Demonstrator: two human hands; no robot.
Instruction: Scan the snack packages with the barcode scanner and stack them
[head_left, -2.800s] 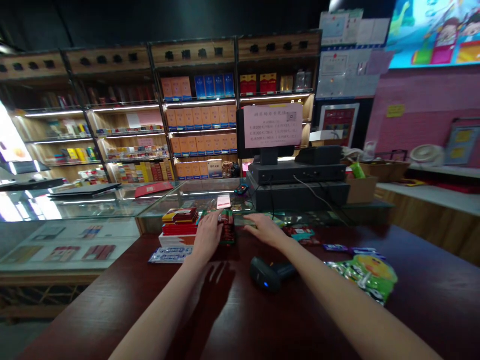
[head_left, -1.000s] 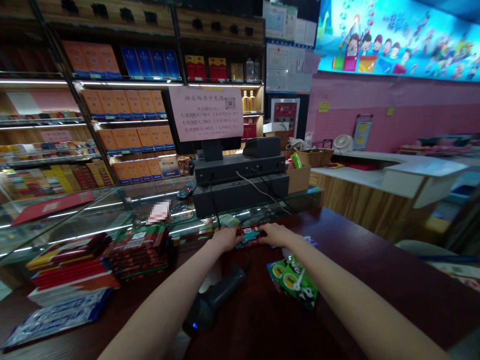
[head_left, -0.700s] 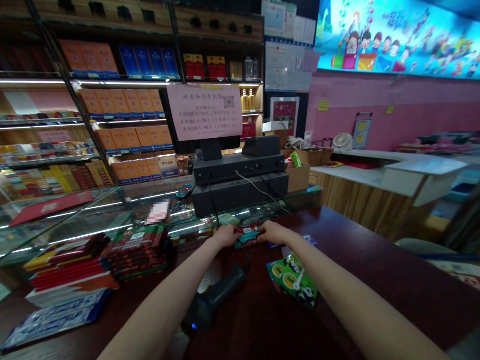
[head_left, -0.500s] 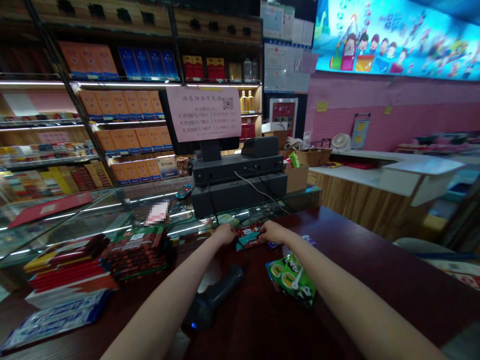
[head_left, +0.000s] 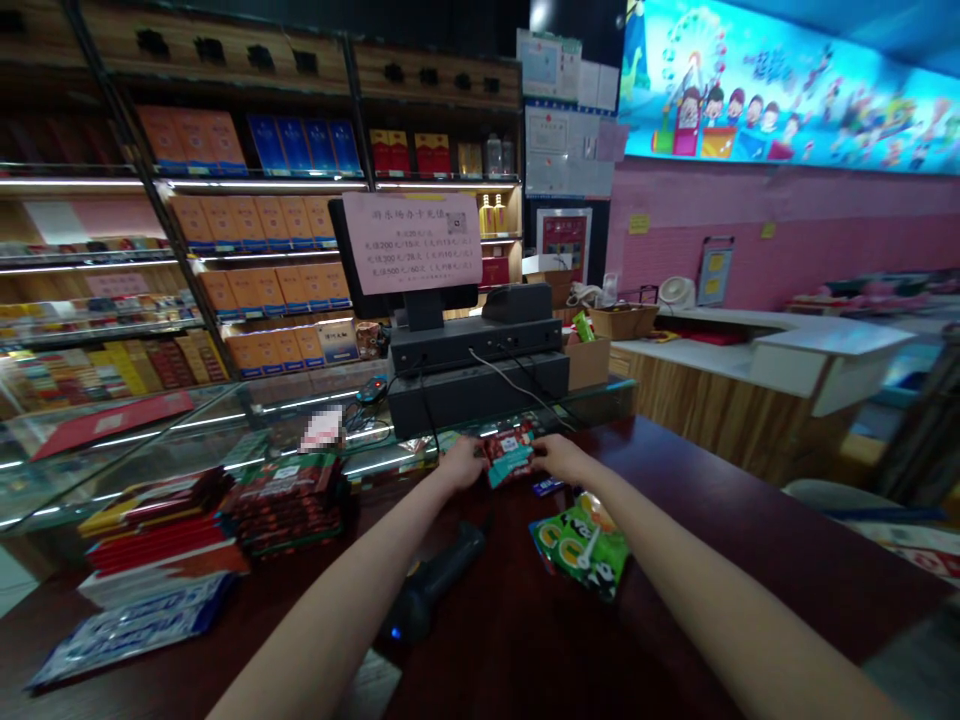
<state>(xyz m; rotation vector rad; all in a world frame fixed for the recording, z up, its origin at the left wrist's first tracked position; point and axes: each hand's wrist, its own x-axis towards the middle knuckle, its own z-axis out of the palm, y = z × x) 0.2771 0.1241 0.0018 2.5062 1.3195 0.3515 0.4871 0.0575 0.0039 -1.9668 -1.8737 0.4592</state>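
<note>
Between my two hands is a small red-brown and teal snack packet [head_left: 510, 457], tilted up at the far side of the dark counter. My left hand [head_left: 461, 463] grips its left edge, and my right hand [head_left: 561, 459] pinches the right edge. A small blue-purple packet [head_left: 547, 487] lies just below my right hand. Nearer to me, beside my right forearm, rests a green snack bag [head_left: 581, 545] with a panda picture. A black barcode scanner [head_left: 435, 585] lies next to my left forearm, its blue light on.
On the left stand a stack of brown snack packets [head_left: 285, 500], a pile of red and yellow packets [head_left: 161, 520] and blue-white packets [head_left: 135, 625]. Behind my hands is a cash register [head_left: 480, 385] on a glass display case [head_left: 277, 400], with cables hanging down.
The red-brown and teal packet has been raised and tilted toward me between both hands. More of its front shows now. The camera view has shifted slightly.
</note>
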